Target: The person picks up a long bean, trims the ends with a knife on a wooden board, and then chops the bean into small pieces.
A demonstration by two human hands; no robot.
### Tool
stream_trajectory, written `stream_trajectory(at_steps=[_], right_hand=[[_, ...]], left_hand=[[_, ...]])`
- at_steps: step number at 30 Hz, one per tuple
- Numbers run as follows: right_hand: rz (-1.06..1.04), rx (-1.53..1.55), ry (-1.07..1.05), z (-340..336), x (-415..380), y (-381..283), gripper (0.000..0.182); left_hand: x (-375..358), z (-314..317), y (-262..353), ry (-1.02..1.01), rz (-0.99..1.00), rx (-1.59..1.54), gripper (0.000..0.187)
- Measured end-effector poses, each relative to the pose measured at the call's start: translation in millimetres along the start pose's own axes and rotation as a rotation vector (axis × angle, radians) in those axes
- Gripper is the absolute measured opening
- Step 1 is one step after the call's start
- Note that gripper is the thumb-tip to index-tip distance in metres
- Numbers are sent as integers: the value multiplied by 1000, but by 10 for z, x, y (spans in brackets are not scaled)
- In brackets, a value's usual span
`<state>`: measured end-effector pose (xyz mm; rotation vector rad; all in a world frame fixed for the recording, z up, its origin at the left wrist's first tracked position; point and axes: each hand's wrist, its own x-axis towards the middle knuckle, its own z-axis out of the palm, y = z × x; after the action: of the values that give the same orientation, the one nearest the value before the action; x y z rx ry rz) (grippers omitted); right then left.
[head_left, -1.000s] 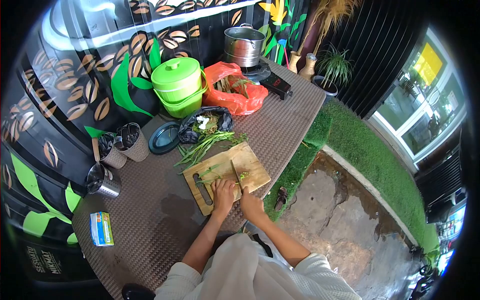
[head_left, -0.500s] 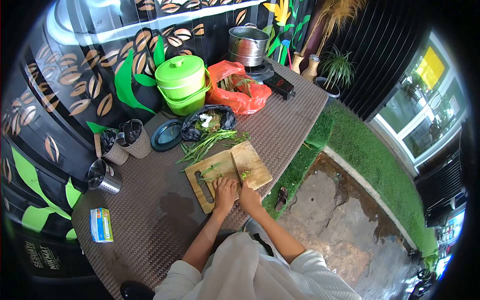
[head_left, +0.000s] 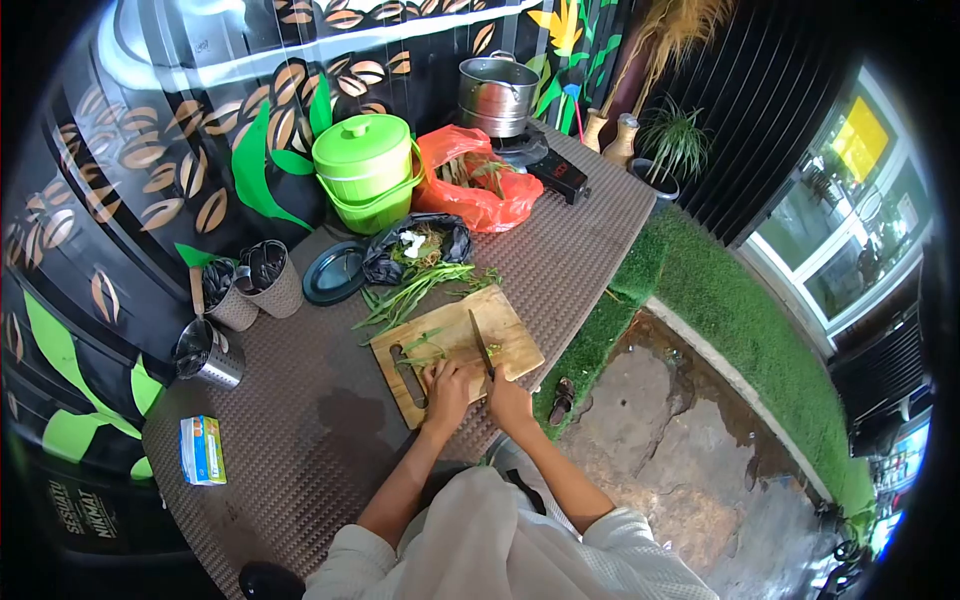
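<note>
A wooden cutting board (head_left: 515, 325) with a handle slot lies near the table's front edge. My right hand (head_left: 509, 399) is wrapped round the handle of a knife (head_left: 479, 333), its blade pointing away from me over the board. Left of the blade, my left hand (head_left: 447, 390) presses bunched fingers on green stalks (head_left: 424, 352), whose ends stick out behind the fingers. Small chopped green bits (head_left: 495, 350) lie just right of the blade. Beyond the board rests a loose pile of longer green stems (head_left: 405, 300).
Behind the stems sit a black plastic bag (head_left: 455, 240) of trimmings, a dark plate (head_left: 334, 272), a lime-green lidded bucket (head_left: 362, 165) and a red bag (head_left: 505, 205). A steel pot (head_left: 497, 95) stands on a stove (head_left: 560, 175). Utensil holders (head_left: 270, 280) and a colourful packet (head_left: 203, 450) are at left.
My right hand and the knife have shifted slightly to the right, away from my left hand. My left hand has moved a little to the left and nearer me.
</note>
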<state>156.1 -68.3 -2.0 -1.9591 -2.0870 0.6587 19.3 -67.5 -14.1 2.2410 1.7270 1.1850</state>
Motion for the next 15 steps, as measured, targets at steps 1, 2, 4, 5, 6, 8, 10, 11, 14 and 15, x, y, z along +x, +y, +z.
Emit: stream_trajectory(at_steps=[1,2,4,5,6,8,10,11,14,15], right_hand=[[5,0,0,-24,-3,15,35],[-14,-2,-8,-51,12,22,35],[-35,-3,-13,-95,4,1,35],[-45,-10,-20,-113,-10,-10,34],[-55,-18,-27,-123,-20,-8,33],[-46,-50,-10,-103,-69,-38,32],[-37,-78,5,-44,-131,-76,32],[-24,-90,15,-10,-166,-99,31],[-8,-86,24,60,-98,-142,31],[-2,-73,22,69,-52,-131,31]], left_hand=[[15,0,2,-15,-17,-11,8],[34,-3,3,-29,-34,-19,8],[67,49,-18,-74,-63,-12,10],[82,77,-23,-120,-94,-7,14],[97,94,-15,-120,-91,-8,14],[123,125,0,-88,-91,-85,13],[129,143,-14,-80,-103,-147,14],[123,147,-24,-71,-120,-206,15],[112,91,15,-36,-63,-129,14],[116,92,21,-36,-65,-131,14]])
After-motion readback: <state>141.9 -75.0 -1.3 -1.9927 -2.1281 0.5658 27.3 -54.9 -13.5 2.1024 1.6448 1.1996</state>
